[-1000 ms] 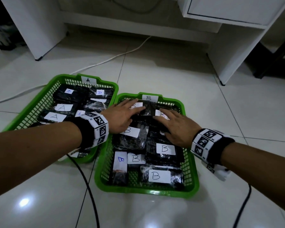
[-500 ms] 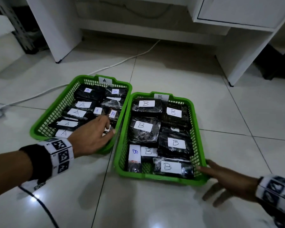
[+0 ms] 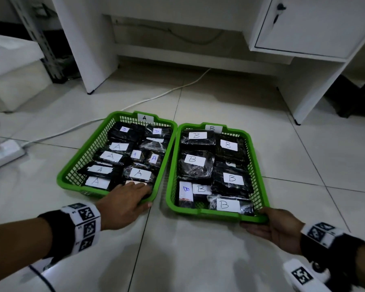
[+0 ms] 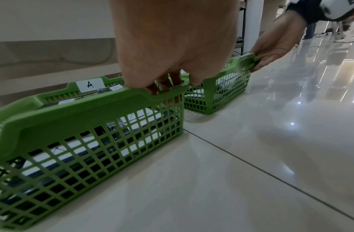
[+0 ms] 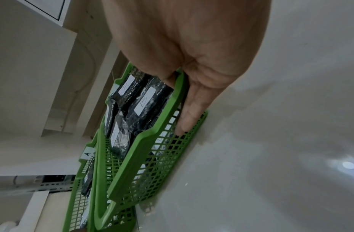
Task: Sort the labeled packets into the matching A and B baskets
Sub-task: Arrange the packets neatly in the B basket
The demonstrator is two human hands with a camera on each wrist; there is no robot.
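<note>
Two green mesh baskets stand side by side on the tile floor. Basket A (image 3: 72, 175) on the left holds black packets with white A labels (image 3: 138, 172). Basket B (image 3: 259, 165) on the right holds black packets labeled B (image 3: 232, 178). My left hand (image 3: 142, 196) grips basket A's near rim at its right corner, fingers hooked over the rim (image 4: 168, 84) into the basket (image 4: 82, 113). My right hand (image 3: 270, 222) grips basket B's near right corner. In the right wrist view, its thumb sits inside the rim and its fingers (image 5: 188, 119) lie along the mesh wall (image 5: 152, 149).
A white desk leg (image 3: 89, 49) and a cabinet (image 3: 303, 28) stand behind the baskets. A white cable (image 3: 156, 95) runs across the floor to a power strip (image 3: 2, 152) at far left. A black cable (image 3: 42, 279) trails from my left wrist.
Both hands have come off the B packets and drawn back. The left hand now grips basket A's near rim, and the right hand has closed on basket B's near corner.
</note>
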